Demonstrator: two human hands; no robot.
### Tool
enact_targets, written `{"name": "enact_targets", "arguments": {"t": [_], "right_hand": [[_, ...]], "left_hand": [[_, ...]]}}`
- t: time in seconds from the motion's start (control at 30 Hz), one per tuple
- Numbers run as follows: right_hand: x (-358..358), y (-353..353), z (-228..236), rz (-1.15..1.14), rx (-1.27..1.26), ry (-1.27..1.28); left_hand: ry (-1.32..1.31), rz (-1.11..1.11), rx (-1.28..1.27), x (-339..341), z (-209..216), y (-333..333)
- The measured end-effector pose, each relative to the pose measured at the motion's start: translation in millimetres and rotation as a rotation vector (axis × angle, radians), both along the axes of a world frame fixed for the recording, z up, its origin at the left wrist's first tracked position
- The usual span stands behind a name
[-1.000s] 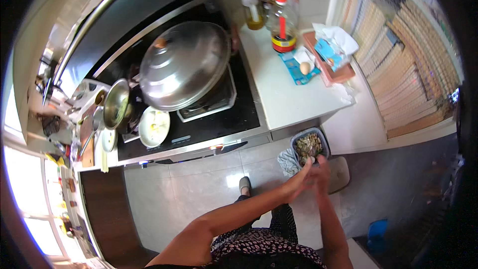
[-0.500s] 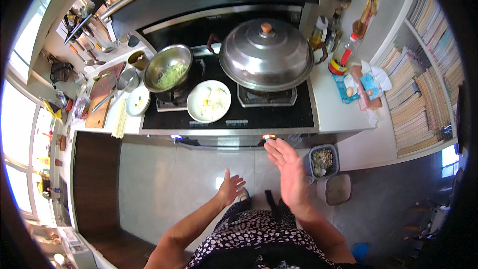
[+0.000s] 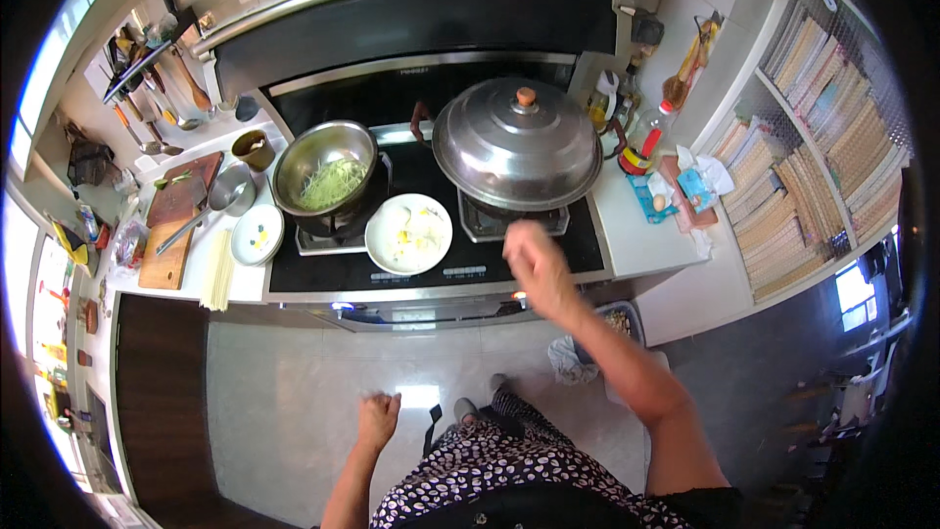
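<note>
My right hand (image 3: 539, 264) is over the front right edge of the black stove (image 3: 338, 277), fingers curled in, with nothing seen in it. Behind it, a large steel wok with a domed lid (image 3: 519, 152) and wooden knob covers the right burner. My left hand (image 3: 377, 419) hangs low over the floor, closed and holding nothing visible. A white plate (image 3: 377, 253) with pale and yellow food pieces rests at the stove's middle front. On the left burner sits a steel bowl (image 3: 294, 171) with green shreds (image 3: 335, 184).
Left counter: small plate (image 3: 274, 247), dry noodles (image 3: 217, 269), saucepan (image 3: 233, 188), cutting board (image 3: 168, 257). Right counter: red-capped bottle (image 3: 644, 140), egg (image 3: 659, 203), tissue packs (image 3: 697, 188). Below stand a bin (image 3: 632, 318) and a crumpled pale bag or cloth (image 3: 571, 360).
My right hand has moved up toward the stove and its fingers have curled. My left hand has shifted left and closed. A crumpled pale thing now shows beside the bin. The view has shifted.
</note>
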State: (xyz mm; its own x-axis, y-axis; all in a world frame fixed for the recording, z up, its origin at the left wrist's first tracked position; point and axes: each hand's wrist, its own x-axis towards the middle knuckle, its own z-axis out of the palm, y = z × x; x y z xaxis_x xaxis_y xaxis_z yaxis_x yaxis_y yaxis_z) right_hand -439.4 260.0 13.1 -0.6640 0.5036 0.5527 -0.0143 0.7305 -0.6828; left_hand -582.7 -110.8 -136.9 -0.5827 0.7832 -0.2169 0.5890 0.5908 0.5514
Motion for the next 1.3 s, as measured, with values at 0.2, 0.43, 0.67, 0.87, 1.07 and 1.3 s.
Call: {"name": "enact_targets", "arguments": {"t": [0.2,0.43,0.67,0.87,1.07,1.3], "right_hand": [[-74.8,149.2,90.1,-0.409,0.333,-0.208],[-119.5,214.6,80.3,-0.467,0.308,-0.534],[-122.6,241.1,66.2,-0.358,0.304,-0.447],[-120.2,240.2,69.7,-0.309,0.316,-0.389],[-106.0,198.7,84.1,-0.392,0.554,-0.198],[-24.6,31.7,-28.4,0.194,0.228,-0.344]], "left_hand": [[-0.584,0.382,0.147,32.9,8.7,1.4],[-0.416,0.347,0.195,29.1,-51.5,-4.5],[-0.412,0.340,0.061,38.3,-32.6,24.7],[-0.360,0.291,0.128,35.2,-43.5,47.1],[-0.358,0.260,0.039,33.2,-49.1,53.8],[-0.411,0.229,-0.020,43.5,-73.9,40.1]]}}
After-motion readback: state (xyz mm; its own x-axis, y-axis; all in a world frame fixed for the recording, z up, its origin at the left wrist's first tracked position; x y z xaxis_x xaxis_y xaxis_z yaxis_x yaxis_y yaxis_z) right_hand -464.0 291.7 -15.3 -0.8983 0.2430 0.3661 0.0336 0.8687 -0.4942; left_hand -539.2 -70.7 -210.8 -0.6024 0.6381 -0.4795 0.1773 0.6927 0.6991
